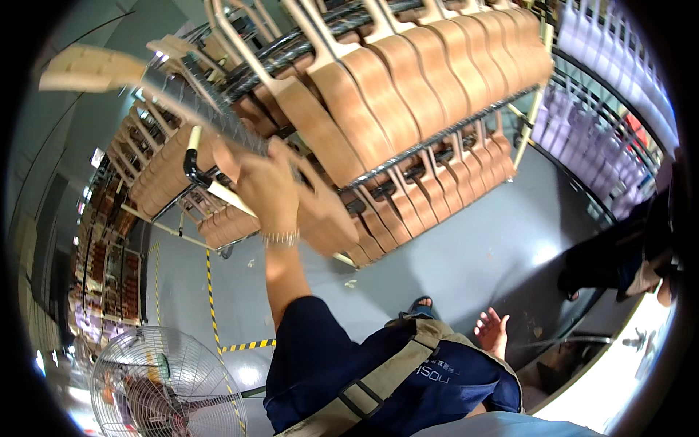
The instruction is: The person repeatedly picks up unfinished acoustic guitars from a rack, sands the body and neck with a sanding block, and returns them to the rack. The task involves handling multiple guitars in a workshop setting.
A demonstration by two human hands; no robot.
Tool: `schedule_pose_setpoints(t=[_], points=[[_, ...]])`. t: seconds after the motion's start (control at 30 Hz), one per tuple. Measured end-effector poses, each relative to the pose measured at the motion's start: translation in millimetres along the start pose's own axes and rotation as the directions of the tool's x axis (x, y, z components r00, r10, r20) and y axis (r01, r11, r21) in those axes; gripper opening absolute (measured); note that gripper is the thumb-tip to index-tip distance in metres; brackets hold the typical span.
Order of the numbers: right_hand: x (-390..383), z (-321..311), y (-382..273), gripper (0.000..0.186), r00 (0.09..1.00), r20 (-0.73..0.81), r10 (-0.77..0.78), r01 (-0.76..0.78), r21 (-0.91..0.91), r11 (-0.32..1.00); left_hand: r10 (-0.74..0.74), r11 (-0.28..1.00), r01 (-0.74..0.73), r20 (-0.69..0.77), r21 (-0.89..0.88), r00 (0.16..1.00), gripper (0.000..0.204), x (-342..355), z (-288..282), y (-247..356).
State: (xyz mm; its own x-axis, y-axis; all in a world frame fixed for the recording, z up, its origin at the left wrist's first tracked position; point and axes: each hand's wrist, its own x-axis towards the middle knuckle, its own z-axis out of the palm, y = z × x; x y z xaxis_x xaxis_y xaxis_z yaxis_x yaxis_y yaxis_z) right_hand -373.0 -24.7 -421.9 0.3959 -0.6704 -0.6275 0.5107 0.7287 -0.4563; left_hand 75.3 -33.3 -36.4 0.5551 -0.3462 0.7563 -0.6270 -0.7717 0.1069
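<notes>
My left hand (pixel 266 186), with a bracelet at the wrist, is closed round the neck of an unfinished wooden guitar (pixel 328 222), close to where the neck meets the body. The neck slants up to the left, ending in a pale headstock (pixel 91 69); motion blurs the guitar and the hand. Its body hangs in front of the near end of a rack of similar tan guitars (pixel 404 84). My right hand (pixel 493 331) is low at my right side, fingers spread, holding nothing.
The rack has two tiers, with black-wrapped rails and a cream pole (pixel 535 124). Another guitar rack (pixel 164 171) stands left, and purplish-white guitars (pixel 582 120) hang at right. A wire-caged fan (pixel 167 386) is at lower left. A person in dark trousers (pixel 608 251) stands at right.
</notes>
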Motion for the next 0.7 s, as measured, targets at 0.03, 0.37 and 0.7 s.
schedule_pose_setpoints(t=[0.03,0.37,0.7], points=[[-10.6,-8.9,1.7,0.063,1.0,-0.007,-0.007,0.007,-0.003,1.0,-0.031,0.997,0.035,0.056,-0.065,0.998,0.04,-26.0,-19.7,4.2],[-125.2,-116.3,-41.8,0.059,0.97,-0.025,-0.24,0.241,0.022,0.97,0.354,0.201,0.272,0.329,-0.941,0.876,0.049,-282.4,-25.8,164.4],[-225.5,-176.6,-26.6,0.083,0.469,-0.527,-0.709,0.854,0.066,0.517,0.862,-0.403,0.828,0.142,-0.39,0.486,0.049,-400.2,-135.0,320.5]])
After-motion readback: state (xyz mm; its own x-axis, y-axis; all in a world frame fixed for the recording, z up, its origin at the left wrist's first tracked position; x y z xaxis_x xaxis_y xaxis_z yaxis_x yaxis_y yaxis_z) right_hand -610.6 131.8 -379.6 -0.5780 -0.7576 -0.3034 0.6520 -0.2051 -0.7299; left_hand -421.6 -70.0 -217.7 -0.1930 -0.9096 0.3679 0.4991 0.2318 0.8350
